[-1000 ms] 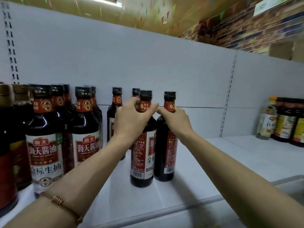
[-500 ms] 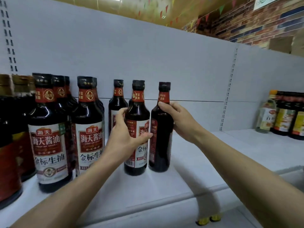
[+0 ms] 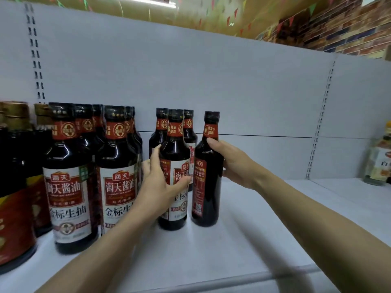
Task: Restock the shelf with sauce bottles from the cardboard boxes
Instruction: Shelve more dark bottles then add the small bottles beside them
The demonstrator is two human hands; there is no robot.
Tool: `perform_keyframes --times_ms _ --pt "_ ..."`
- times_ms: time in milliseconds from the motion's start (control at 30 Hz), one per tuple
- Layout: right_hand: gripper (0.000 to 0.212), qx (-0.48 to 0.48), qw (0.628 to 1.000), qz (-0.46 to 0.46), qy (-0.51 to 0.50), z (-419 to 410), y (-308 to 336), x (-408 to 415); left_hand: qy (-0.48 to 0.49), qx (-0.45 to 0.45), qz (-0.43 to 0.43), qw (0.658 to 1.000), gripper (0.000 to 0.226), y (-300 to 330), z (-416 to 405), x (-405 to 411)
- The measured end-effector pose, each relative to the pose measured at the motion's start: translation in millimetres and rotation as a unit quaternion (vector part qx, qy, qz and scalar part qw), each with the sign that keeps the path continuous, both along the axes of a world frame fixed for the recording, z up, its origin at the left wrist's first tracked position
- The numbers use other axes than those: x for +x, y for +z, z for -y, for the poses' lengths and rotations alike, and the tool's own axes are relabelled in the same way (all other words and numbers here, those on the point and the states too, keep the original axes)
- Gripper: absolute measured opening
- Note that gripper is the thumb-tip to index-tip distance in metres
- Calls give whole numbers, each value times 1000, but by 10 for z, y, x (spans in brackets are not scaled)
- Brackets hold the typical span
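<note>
Two dark sauce bottles with red neck bands stand upright on the white shelf [image 3: 243,240]. My left hand [image 3: 160,185] wraps around the body of the left bottle [image 3: 174,153], thumb across its label. My right hand [image 3: 234,163] grips the shoulder of the right bottle [image 3: 208,187], whose label faces sideways. Two more small bottles [image 3: 161,127] stand just behind these. The cardboard boxes are out of view.
Rows of larger sauce bottles [image 3: 67,176] fill the shelf to the left, with gold-capped ones [image 3: 17,123] at the far left. A pale bottle [image 3: 378,163] stands at the far right. Bare shelf lies between it and my right hand. The shelf's front lip [image 3: 232,280] runs below.
Both hands slid down from the bottle necks to the bodies. The two bottles now stand on the shelf, closer to the ones behind.
</note>
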State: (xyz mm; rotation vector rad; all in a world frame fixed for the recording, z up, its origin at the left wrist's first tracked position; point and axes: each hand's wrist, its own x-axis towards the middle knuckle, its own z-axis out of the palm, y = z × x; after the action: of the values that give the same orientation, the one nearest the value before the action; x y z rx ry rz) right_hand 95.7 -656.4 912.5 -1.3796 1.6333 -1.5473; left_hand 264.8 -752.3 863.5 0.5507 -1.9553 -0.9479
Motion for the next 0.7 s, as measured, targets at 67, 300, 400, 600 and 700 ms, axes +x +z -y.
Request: perform_keyframes --times_ms 67,300,400,600,700 --pt "50 -42 997 -8 -68 70 -5 34 8 -3 9 1000 97 12 8 5" --pt "67 -47 966 -107 -232 337 -52 292 44 -24 -5 999 83 -84 -34 -67" --pt "53 16 983 -80 -166 310 -2 247 56 -26 13 998 94 -95 -70 -118" --pt "62 9 978 -170 -123 130 21 105 66 15 57 996 115 -290 -128 -92" --pt "78 25 965 -173 -196 271 14 119 84 13 64 994 107 -294 -84 -99"
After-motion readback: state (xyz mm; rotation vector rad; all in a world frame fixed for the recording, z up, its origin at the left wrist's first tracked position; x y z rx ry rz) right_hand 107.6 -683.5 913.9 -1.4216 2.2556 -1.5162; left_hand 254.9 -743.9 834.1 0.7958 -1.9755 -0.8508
